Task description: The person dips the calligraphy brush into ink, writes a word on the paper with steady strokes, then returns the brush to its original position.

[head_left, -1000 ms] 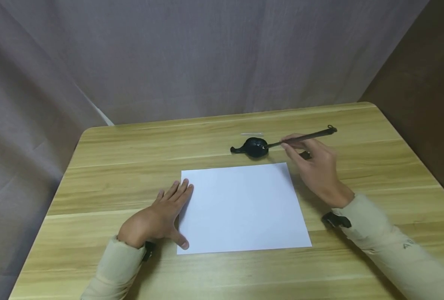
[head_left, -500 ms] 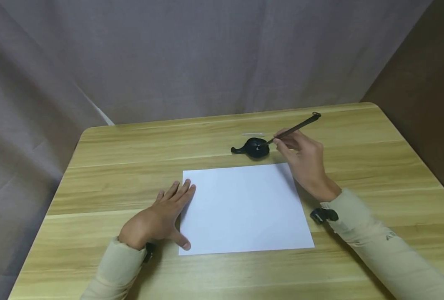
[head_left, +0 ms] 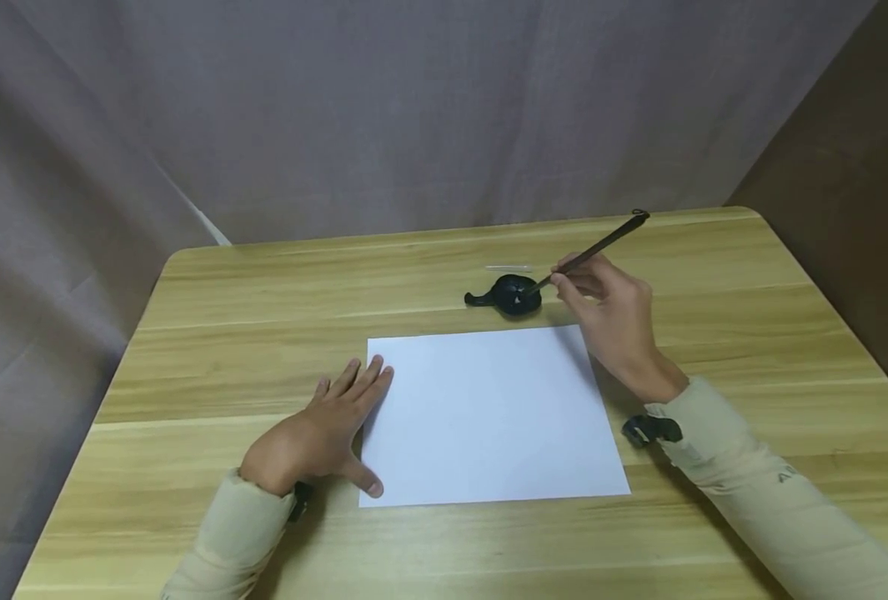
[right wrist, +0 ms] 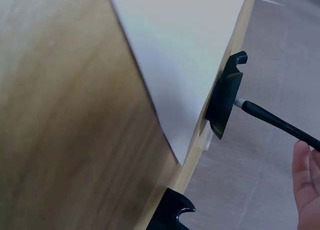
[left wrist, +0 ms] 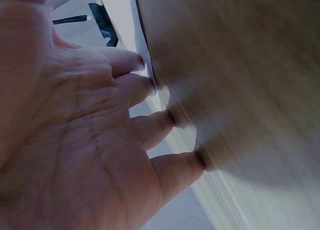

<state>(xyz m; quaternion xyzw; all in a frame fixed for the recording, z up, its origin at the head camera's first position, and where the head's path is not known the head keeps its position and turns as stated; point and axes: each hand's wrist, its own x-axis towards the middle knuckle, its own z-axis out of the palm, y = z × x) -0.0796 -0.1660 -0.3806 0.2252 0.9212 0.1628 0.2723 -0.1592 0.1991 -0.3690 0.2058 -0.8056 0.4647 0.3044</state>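
My right hand [head_left: 612, 321] pinches a dark-handled writing brush [head_left: 601, 245], which has a small loop at its upper end. The brush slants down to the left, its tip at the bowl of a black dish [head_left: 517, 307] with a curved handle. In the right wrist view the pale brush head [right wrist: 239, 102] shows at the rim of the dish [right wrist: 224, 102]; its very tip is hidden. A white sheet of paper [head_left: 489, 421] lies in front of me. My left hand [head_left: 316, 437] rests on its left edge, fingers spread.
A thin clear stick [head_left: 509, 267] lies behind the dish. In the right wrist view a second black curved object [right wrist: 167, 212] stands on the wooden table [head_left: 211, 333]; my right hand hides it in the head view. A grey curtain [head_left: 413, 125] hangs behind the table.
My right hand has moved left and slightly away from me, and the brush now stands at a steeper slant at the dish. The left hand stays on the paper.
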